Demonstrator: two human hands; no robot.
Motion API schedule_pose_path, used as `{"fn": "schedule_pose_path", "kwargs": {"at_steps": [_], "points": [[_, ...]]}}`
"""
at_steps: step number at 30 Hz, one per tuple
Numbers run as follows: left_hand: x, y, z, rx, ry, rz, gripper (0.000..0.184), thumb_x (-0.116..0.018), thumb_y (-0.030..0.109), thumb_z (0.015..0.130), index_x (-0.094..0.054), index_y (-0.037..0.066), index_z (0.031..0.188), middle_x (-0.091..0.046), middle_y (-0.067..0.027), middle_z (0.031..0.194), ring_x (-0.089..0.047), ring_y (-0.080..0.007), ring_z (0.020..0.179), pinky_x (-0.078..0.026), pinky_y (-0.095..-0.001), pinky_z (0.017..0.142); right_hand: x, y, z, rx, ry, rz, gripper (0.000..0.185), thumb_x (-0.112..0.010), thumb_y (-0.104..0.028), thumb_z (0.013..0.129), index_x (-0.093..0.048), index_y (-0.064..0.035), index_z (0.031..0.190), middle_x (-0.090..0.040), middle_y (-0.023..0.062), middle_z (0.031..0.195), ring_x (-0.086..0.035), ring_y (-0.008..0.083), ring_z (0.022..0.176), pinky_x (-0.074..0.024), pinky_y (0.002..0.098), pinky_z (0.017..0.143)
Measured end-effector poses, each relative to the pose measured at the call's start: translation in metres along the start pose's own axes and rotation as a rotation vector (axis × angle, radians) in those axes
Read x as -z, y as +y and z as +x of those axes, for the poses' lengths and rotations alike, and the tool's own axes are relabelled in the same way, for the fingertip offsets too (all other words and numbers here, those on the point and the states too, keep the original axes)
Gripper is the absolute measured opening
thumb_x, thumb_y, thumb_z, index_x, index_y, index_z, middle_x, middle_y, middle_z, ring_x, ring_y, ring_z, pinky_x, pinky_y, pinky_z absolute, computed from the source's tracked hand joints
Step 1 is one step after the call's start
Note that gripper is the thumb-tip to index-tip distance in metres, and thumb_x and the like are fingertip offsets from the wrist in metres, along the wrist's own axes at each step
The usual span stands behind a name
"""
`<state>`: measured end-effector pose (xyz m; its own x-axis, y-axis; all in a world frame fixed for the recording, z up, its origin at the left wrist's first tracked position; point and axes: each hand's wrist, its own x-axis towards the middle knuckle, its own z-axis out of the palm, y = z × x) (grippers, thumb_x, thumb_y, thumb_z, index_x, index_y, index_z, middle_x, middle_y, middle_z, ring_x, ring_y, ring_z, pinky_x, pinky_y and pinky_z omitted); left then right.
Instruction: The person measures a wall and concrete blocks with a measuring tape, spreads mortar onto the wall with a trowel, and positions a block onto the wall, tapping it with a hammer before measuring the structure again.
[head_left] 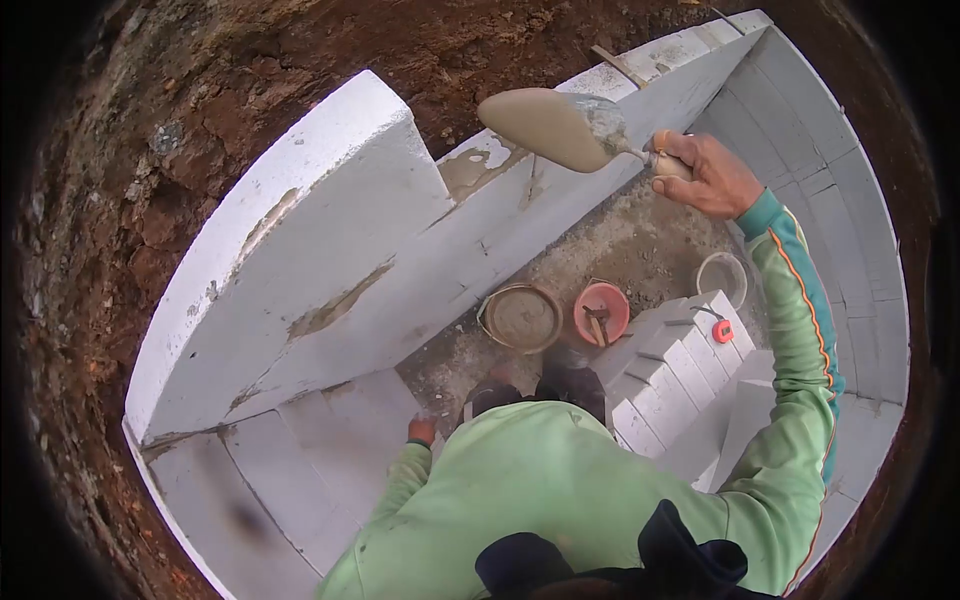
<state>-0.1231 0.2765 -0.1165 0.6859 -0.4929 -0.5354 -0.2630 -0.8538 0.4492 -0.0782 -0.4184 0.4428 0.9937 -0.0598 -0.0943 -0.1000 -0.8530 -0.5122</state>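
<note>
My right hand (pixel 708 178) is closed around the handle of a trowel (pixel 555 128). The trowel's broad blade, coated with grey mortar, points left above the white block wall (pixel 560 190). Below the blade, a patch of mortar (pixel 480 170) lies on the top of the lower course, beside a raised block (pixel 300 240). My left hand (pixel 422 430) hangs low by my side near the left wall; it is small in view and its fingers cannot be made out.
On the floor stand a bucket of mortar (pixel 522 318), a pink bucket (pixel 614 300) with tools inside and a clear round container (pixel 735 270). A red tape measure (pixel 722 331) rests on stacked white blocks (pixel 670 375). Brown soil (pixel 130 190) rises outside the walls.
</note>
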Motion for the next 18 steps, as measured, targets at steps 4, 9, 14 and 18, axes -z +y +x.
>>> {"fn": "schedule_pose_path", "kwargs": {"at_steps": [4, 9, 14, 18], "points": [[-0.026, 0.0, 0.013, 0.354, 0.177, -0.565, 0.036, -0.066, 0.03, 0.088, -0.072, 0.009, 0.116, -0.07, -0.0219, 0.116, -0.065, -0.0391, 0.108, -0.051, -0.047, 0.093, -0.002, 0.024, 0.081, 0.355, 0.135, -0.47, 0.032, -0.071, -0.015, 0.08, -0.06, -0.0101, 0.109, -0.065, 0.0127, 0.097, -0.066, 0.0377, 0.082, -0.0528, 0.0485, 0.071], [-0.023, 0.067, 0.0, 0.271, 0.117, -0.371, 0.05, -0.065, 0.04, 0.09, -0.068, 0.004, 0.124, -0.068, -0.0235, 0.123, -0.063, -0.0387, 0.116, -0.049, -0.0462, 0.099, 0.005, 0.079, 0.121, 0.373, 0.241, -0.656, 0.032, -0.071, -0.012, 0.081, -0.057, -0.0136, 0.109, -0.062, 0.0088, 0.097, -0.067, 0.0362, 0.086, -0.0545, 0.049, 0.072], [-0.024, 0.134, -0.026, 0.364, 0.128, -0.426, 0.042, -0.061, 0.038, 0.093, -0.07, 0.009, 0.121, -0.07, -0.0205, 0.12, -0.065, -0.0398, 0.109, -0.051, -0.0475, 0.095, 0.026, 0.175, 0.097, 0.274, 0.329, -0.623, 0.036, -0.071, -0.015, 0.084, -0.06, -0.0201, 0.117, -0.066, 0.0071, 0.1, -0.068, 0.034, 0.087, -0.0554, 0.0479, 0.074], [-0.096, 0.1, -0.028, 0.222, -0.014, -0.111, 0.04, -0.059, 0.039, 0.093, -0.071, 0.009, 0.117, -0.069, -0.0221, 0.119, -0.065, -0.0417, 0.109, -0.052, -0.0511, 0.092, 0.031, 0.165, 0.072, 0.217, 0.378, -0.549, 0.034, -0.072, -0.018, 0.084, -0.061, -0.0193, 0.116, -0.065, 0.0058, 0.099, -0.068, 0.0317, 0.088, -0.0548, 0.0476, 0.075]]}}
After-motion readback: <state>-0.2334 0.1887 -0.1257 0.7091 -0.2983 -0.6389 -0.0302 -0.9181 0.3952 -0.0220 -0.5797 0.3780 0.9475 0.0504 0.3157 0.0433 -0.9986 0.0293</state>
